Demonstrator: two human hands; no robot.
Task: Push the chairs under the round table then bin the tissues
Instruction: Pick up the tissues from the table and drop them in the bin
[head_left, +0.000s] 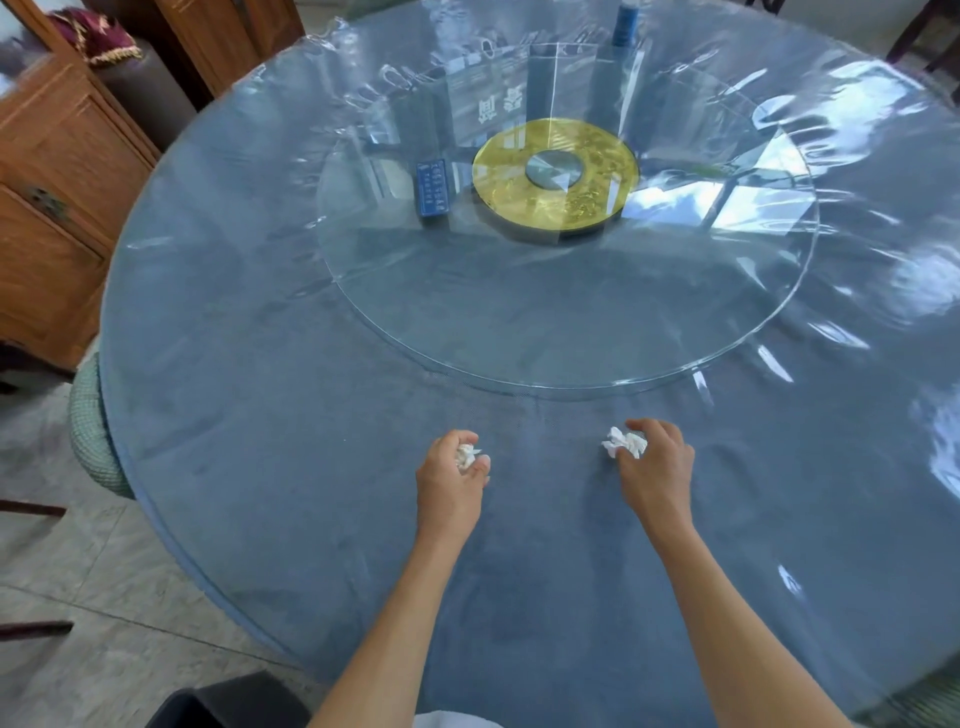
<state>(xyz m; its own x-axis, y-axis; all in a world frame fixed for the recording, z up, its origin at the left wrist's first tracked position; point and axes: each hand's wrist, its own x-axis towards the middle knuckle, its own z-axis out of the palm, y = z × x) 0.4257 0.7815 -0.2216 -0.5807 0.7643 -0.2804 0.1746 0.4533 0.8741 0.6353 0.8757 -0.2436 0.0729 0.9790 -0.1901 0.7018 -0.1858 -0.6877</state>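
Both my hands rest on the near part of the round table (260, 415), which wears a blue cloth under clear plastic. My left hand (451, 486) is closed around a crumpled white tissue (466, 454). My right hand (657, 470) pinches a second crumpled white tissue (625, 444) against the cloth. A green cushioned chair seat (93, 431) shows at the table's left edge, tucked partly under it. Another green seat (930, 699) peeks out at the bottom right.
A glass turntable (519, 332) with a gold hub (555, 176) fills the table's middle; a small blue card stand (432, 188) sits on it. A blue bottle (625, 23) stands at the far edge. Wooden cabinets (57, 208) line the left. A dark object (228, 701) lies bottom left.
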